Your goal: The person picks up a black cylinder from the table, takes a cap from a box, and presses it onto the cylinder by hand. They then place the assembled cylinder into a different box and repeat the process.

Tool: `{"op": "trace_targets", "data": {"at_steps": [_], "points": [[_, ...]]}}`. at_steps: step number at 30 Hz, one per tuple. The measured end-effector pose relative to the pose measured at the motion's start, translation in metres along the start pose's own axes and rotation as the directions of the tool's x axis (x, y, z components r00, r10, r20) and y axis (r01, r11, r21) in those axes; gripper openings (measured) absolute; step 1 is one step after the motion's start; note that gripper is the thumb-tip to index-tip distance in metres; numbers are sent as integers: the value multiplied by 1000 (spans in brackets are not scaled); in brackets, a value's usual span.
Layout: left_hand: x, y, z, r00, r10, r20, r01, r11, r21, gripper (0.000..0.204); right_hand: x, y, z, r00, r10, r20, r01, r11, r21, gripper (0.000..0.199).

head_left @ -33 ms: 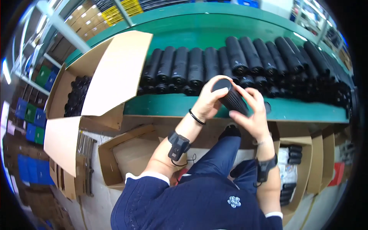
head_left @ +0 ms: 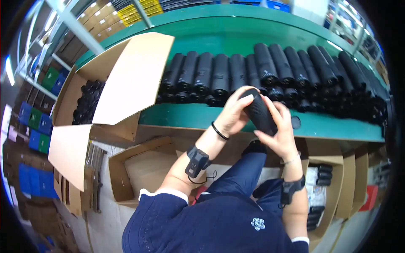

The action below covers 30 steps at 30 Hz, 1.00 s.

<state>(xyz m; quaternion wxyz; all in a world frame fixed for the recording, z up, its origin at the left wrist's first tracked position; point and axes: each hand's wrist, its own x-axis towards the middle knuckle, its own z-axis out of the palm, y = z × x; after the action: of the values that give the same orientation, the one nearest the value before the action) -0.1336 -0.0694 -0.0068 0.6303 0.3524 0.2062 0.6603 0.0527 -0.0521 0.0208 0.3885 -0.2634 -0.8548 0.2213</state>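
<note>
One black tube (head_left: 262, 114) is up, tilted above the front edge of the worktop (head_left: 185, 118): left hand (head_left: 234, 113) curled round its upper end, right hand (head_left: 283, 133) half-closed along its lower side. That's one being handled; rows of tubes (head_left: 221, 75) lie stacked behind, and which are finished I can't tell. A dark disc (head_left: 296, 122) sits right, near the edge. A green strip fronts the stack; a carton (head_left: 135, 76) bounds the left, an open box (head_left: 336, 196) stands below right.
</note>
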Motion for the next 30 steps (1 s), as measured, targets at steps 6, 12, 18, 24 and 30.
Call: {"op": "trace_targets", "data": {"at_steps": [6,12,18,24,30], "points": [[-57,-42,-4,997,-27,72,2,946,324,99,-26,-5,33,914,354,197,-404,756,515,78],[-124,31,-21,932,149,-331,-45,952,302,67,-21,-34,34,945,93,315,-249,828,503,73],[-139,115,-93,722,259,-642,39,911,411,56,-49,-6,22,940,119,319,-227,918,324,56],[-102,210,-225,654,685,-321,112,332,937,47,-100,26,19,828,319,461,-521,742,423,44],[-86,212,-148,523,490,-697,507,479,717,49,-171,69,-1,709,581,399,-699,505,507,32]]}}
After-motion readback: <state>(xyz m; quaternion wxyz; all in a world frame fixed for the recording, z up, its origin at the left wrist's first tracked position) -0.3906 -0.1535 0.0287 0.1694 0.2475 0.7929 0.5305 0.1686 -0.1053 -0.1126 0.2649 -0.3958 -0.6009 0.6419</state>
